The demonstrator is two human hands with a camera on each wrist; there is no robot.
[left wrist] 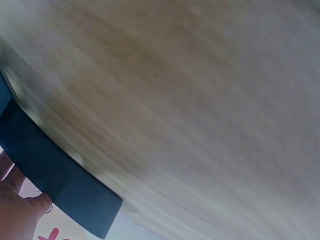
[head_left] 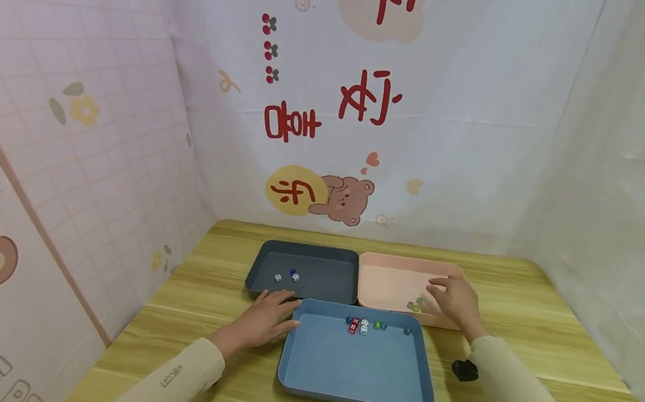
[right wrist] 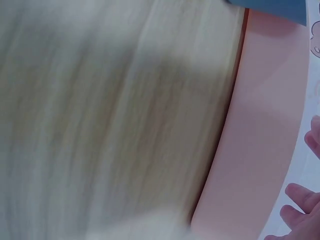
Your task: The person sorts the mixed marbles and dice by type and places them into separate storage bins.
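Observation:
In the head view my left hand (head_left: 266, 319) lies with fingers spread at the near edge of the dark grey tray (head_left: 323, 299) and the left rim of the blue tray (head_left: 357, 371). My right hand (head_left: 457, 301) hovers over the right side of the pink tray (head_left: 388, 278), fingers loosely bent, nothing visible in them. Beside its fingers, greenish glass marbles (head_left: 415, 306) lie in the pink tray. Along the blue tray's far side are red dice (head_left: 353, 325), white dice (head_left: 364, 326) and green marbles (head_left: 380, 326). White dice (head_left: 278, 277) and a blue die (head_left: 293, 272) sit in the dark tray.
All three trays stand on a wood-grain table (head_left: 186, 292), the dark and pink ones side by side behind the blue one. A small black object (head_left: 464, 370) is by the right sleeve. Printed white cloth (head_left: 458, 110) hangs behind and at both sides.

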